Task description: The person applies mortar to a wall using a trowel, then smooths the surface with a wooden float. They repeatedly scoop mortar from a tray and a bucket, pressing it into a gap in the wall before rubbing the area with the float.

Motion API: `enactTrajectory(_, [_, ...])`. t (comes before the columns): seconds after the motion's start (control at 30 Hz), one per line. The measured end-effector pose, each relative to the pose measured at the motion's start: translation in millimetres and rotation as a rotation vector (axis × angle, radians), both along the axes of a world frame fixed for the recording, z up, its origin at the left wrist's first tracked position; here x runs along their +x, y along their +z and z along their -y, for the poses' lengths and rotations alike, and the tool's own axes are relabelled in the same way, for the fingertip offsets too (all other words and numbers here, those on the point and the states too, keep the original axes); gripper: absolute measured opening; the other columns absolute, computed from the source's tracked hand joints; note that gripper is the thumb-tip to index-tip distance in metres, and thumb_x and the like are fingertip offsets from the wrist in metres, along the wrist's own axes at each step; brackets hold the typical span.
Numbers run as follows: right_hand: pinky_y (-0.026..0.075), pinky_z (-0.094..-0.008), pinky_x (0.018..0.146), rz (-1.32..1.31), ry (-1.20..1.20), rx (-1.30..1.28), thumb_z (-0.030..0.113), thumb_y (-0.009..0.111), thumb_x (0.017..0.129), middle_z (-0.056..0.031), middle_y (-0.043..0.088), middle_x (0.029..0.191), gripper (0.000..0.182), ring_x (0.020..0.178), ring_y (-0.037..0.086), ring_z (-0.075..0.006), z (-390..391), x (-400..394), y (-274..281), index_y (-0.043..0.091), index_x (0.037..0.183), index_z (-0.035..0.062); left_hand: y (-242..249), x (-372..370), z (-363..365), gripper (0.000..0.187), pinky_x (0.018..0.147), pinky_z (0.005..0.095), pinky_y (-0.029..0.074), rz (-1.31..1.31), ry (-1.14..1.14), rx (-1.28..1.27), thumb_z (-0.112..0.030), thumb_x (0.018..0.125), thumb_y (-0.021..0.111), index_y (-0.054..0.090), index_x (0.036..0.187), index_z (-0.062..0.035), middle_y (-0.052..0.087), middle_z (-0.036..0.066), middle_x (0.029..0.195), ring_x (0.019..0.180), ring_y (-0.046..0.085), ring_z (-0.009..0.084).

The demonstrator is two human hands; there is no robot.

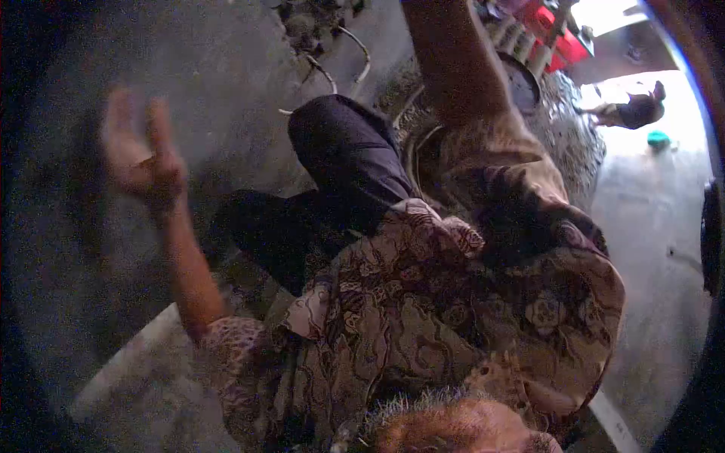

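Observation:
My left hand is raised at the left over the grey floor, somewhat blurred, with its fingers apart and nothing held. My right arm reaches up past the top edge, so the hand at its end is out of view. Below the arms are my patterned shirt and a bent knee in dark trousers. Part of a head shows at the bottom edge. Near the right arm lies a dark round pan or basin, partly covered by the arm.
Wet grey material is heaped at the right, near red objects. A person bends in the bright background by a green object. Pale curved handles lie at the top. A pale flat slab edge is at lower left.

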State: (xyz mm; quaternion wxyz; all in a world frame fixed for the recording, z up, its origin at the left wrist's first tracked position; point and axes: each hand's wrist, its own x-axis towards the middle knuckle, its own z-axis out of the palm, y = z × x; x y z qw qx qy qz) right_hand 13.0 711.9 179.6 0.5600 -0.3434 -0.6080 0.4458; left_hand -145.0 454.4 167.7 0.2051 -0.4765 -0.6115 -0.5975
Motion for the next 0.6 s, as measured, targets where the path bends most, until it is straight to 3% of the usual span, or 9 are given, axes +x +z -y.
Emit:
enactTrajectory(0.07, [0.046, -0.0441, 0.085, -0.078, 0.120, -0.059, 0.030, 0.055, 0.091, -0.0145, 0.061, 0.105, 0.030, 0.098, 0.057, -0.0312, 7, 31, -53, 0.057, 0.105, 0.0038, -26, 39, -30, 0.045, 0.093, 0.0336, 0.047, 0.320, -0.076, -0.398, -0.019, 0.083, 0.073, 0.055, 0.116, 0.0049, 0.062, 0.015, 0.112, 0.103, 0.060, 0.0228])
enactTrajectory(0.2, [0.047, -0.0436, 0.083, -0.155, 0.276, -0.126, 0.031, 0.056, 0.091, -0.0128, 0.061, 0.103, 0.030, 0.093, 0.059, -0.0298, 41, 89, -125, 0.057, 0.101, 0.0027, -56, 126, -76, 0.030, 0.083, 0.0275, 0.047, 1.018, -0.589, -0.410, -0.014, 0.082, 0.074, 0.060, 0.102, 0.0034, 0.065, 0.007, 0.097, 0.091, 0.060, 0.0137])
enactTrajectory(0.23, [0.048, -0.0428, 0.086, -0.382, 0.179, -0.507, 0.030, 0.054, 0.093, -0.0133, 0.061, 0.106, 0.031, 0.097, 0.059, -0.0296, 62, 102, -128, 0.056, 0.107, 0.0026, -72, 135, -80, 0.030, 0.083, 0.0275, 0.047, 1.030, -0.621, -0.440, -0.014, 0.082, 0.074, 0.060, 0.102, 0.0034, 0.065, 0.007, 0.097, 0.091, 0.060, 0.0137])
enactTrajectory(0.27, [0.048, -0.0419, 0.090, -0.636, 0.089, -0.885, 0.029, 0.052, 0.095, -0.0137, 0.061, 0.109, 0.033, 0.102, 0.059, -0.0295, 97, 157, -73, 0.055, 0.113, 0.0025, -32, 192, -60, 0.029, 0.082, 0.0263, 0.047, 1.084, -0.691, -0.467, -0.014, 0.081, 0.075, 0.061, 0.100, 0.0028, 0.065, 0.007, 0.095, 0.090, 0.059, 0.0131])
enactTrajectory(0.33, [0.049, -0.0420, 0.089, -0.699, 0.072, -0.853, 0.029, 0.054, 0.093, -0.0124, 0.063, 0.100, 0.029, 0.097, 0.061, -0.0282, 110, 186, -81, 0.057, 0.105, 0.0024, -42, 226, -59, 0.029, 0.078, 0.0246, 0.045, 1.324, -0.806, -0.462, -0.016, 0.078, 0.078, 0.062, 0.095, 0.0020, 0.066, 0.006, 0.092, 0.084, 0.058, 0.0126])
enactTrajectory(0.43, [0.052, -0.0394, 0.085, -0.749, 0.006, -0.862, 0.027, 0.055, 0.093, -0.0116, 0.066, 0.092, 0.027, 0.088, 0.065, -0.0265, 121, 209, -84, 0.060, 0.098, 0.0015, -54, 245, -64, 0.028, 0.076, 0.0257, 0.045, 1.267, -0.839, -0.583, -0.018, 0.078, 0.079, 0.063, 0.090, 0.0021, 0.066, 0.006, 0.091, 0.079, 0.057, 0.0128])
enactTrajectory(0.5, [0.046, -0.0405, 0.095, -0.796, 0.093, -0.876, 0.029, 0.052, 0.095, -0.0145, 0.059, 0.115, 0.036, 0.110, 0.057, -0.0282, 116, 214, -84, 0.052, 0.118, 0.0014, -46, 254, -78, 0.028, 0.077, 0.0263, 0.045, 1.205, -0.788, -0.618, -0.019, 0.078, 0.079, 0.064, 0.089, 0.0023, 0.066, 0.005, 0.091, 0.078, 0.058, 0.0132])
enactTrajectory(0.53, [0.045, -0.0408, 0.097, -0.631, 0.059, -0.793, 0.031, 0.053, 0.095, -0.0146, 0.057, 0.120, 0.039, 0.111, 0.056, -0.0284, 124, 216, -87, 0.051, 0.120, 0.0012, -46, 253, -79, 0.029, 0.077, 0.0268, 0.045, 1.125, -0.719, -0.628, -0.020, 0.077, 0.079, 0.064, 0.088, 0.0025, 0.066, 0.005, 0.091, 0.078, 0.058, 0.0136])
enactTrajectory(0.6, [0.044, -0.0406, 0.100, -0.770, 0.155, -0.857, 0.032, 0.057, 0.093, -0.0133, 0.055, 0.123, 0.043, 0.114, 0.053, -0.0287, 123, 223, -89, 0.050, 0.122, 0.0012, -35, 253, -80, 0.034, 0.082, 0.0294, 0.044, 1.083, -0.672, -0.674, -0.023, 0.077, 0.080, 0.066, 0.097, 0.0015, 0.067, 0.006, 0.092, 0.084, 0.057, 0.0149])
